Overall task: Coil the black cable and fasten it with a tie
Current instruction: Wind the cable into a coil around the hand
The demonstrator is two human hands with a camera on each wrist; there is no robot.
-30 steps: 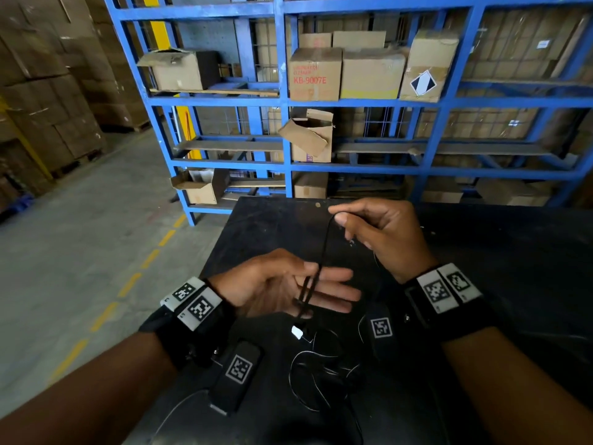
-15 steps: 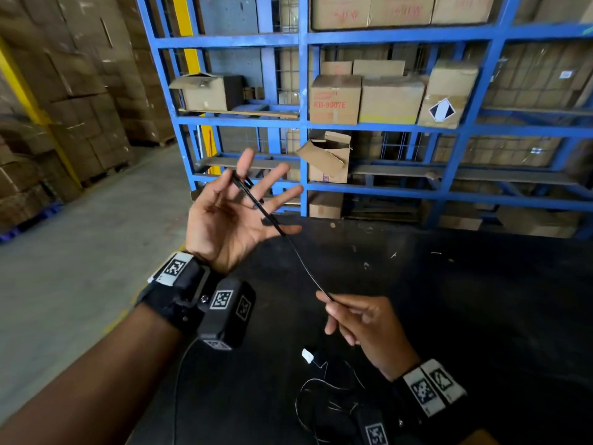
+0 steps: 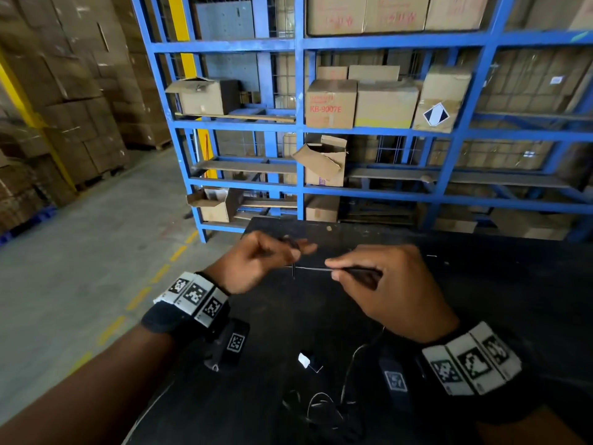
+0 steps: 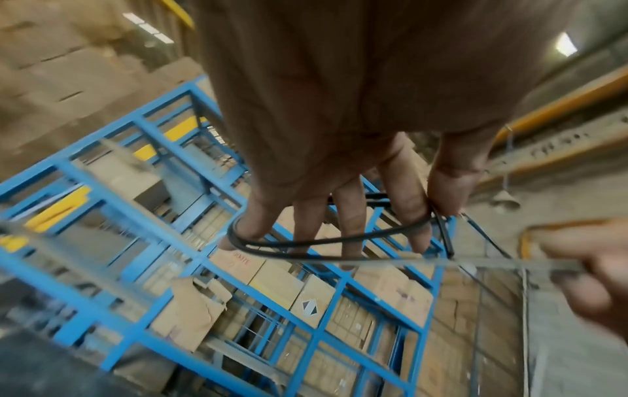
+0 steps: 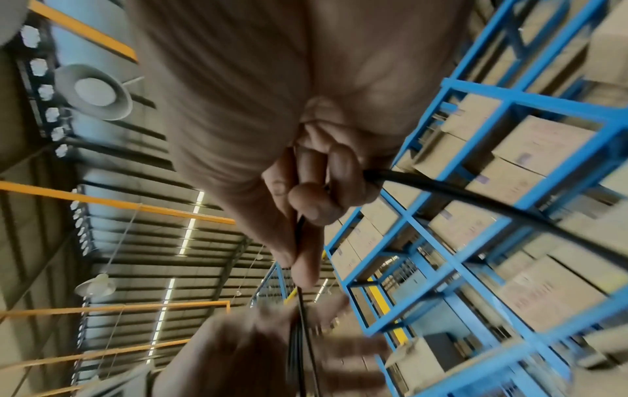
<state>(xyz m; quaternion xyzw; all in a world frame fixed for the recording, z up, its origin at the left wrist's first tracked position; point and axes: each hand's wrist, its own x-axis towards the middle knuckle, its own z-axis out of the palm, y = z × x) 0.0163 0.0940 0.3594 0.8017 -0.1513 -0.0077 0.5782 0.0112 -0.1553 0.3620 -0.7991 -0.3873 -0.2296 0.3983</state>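
Observation:
The thin black cable runs taut between my two hands above the black table. My left hand is palm down. In the left wrist view, cable loops circle its fingers, and the thumb pinches the strand against the forefinger. My right hand pinches the cable between thumb and forefinger, with the strand trailing out past the curled fingers. The loose remainder of the cable lies tangled on the table near me. I cannot make out a tie for certain.
A small white piece lies on the table between my wrists; I cannot tell what it is. Blue shelving with cardboard boxes stands behind the table. Concrete floor lies to the left, beyond the table's left edge.
My left hand dropped from a raised, palm-up pose and turned palm down. The right hand rose to its level, pulling the cable straight across between them.

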